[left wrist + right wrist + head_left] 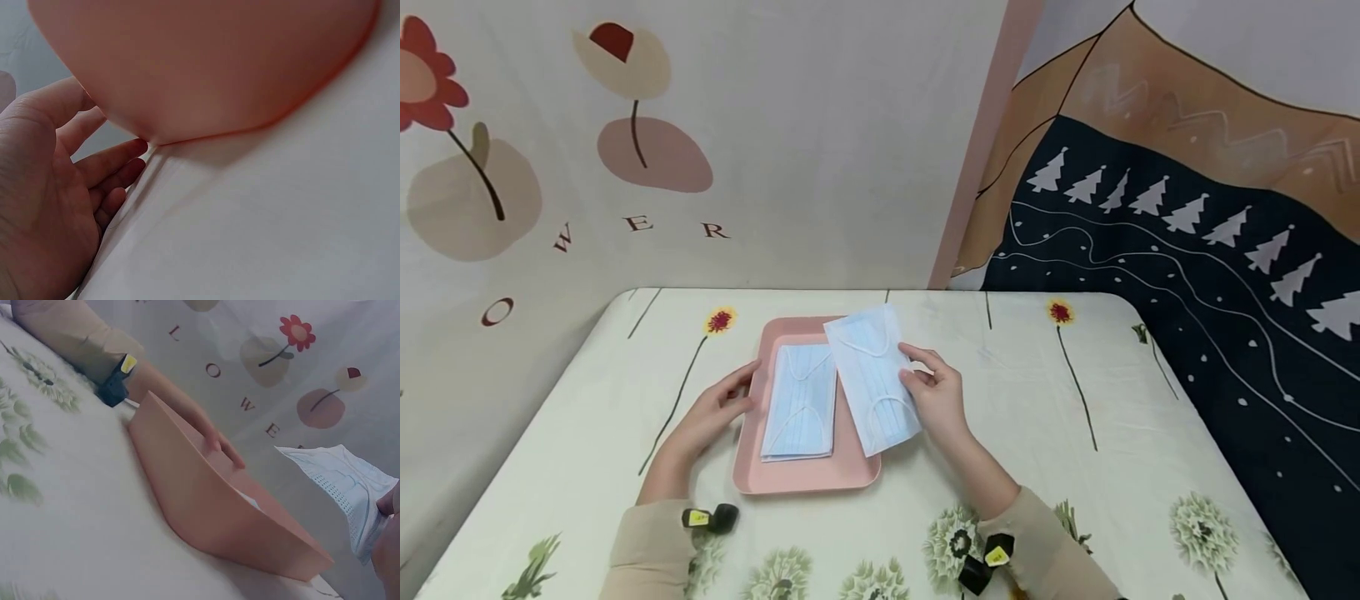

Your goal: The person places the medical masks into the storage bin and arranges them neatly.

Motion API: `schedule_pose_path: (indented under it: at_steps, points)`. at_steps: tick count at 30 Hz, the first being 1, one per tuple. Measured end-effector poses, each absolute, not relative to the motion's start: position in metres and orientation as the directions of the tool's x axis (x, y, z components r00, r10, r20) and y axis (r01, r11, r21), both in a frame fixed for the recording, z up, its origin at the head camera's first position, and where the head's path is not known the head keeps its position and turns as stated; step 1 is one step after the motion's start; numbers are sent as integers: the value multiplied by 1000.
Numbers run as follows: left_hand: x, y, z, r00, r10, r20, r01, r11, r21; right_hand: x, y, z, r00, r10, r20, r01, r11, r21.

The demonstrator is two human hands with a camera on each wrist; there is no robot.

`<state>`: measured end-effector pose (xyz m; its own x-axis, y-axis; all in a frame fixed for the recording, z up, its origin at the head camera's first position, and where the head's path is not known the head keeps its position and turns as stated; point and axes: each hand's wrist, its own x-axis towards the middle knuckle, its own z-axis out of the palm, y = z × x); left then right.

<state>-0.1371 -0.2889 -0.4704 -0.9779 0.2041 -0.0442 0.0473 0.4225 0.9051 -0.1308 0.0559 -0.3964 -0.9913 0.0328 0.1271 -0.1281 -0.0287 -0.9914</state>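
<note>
A pink tray [857,471] lies on the table with a small stack of light blue face masks [799,402] in its left half. My right hand [936,392] pinches one face mask [872,375] by its right edge, holding it raised over the tray's right side. White ear loops show on that mask. At the tray's left rim, my left hand [718,408] touches the edge with its fingertips. In the left wrist view the left hand's fingers [115,159] reach to the tray's outer wall [206,75]. The right wrist view shows the held mask [350,487] above the tray's side [206,494].
A white cloth [1015,475] printed with flowers covers the table. Behind it hangs a pale curtain [820,167] with flower shapes and letters. To the right is a dark cloth [1150,242] with white trees. Both wrists carry small black devices [722,518].
</note>
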Motion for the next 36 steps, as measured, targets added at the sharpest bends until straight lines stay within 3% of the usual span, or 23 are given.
schedule_pose_path:
  at_steps: [13, 26, 36]
  points:
    - [-139, -290, -473, -978, 206, -35, 56, 419, 906, -132, 8, -404, -992, 17, 125, -126, -80, -989]
    - [-137, -288, -469, -977, 213, -29, 59, 394, 917, -141, -33, -434, -991, 114, 70, -82, -102, -991]
    - [-136, -287, -468, -974, 225, 7, 94, 382, 920, -142, -50, -441, -988, 148, 48, -54, -37, -998]
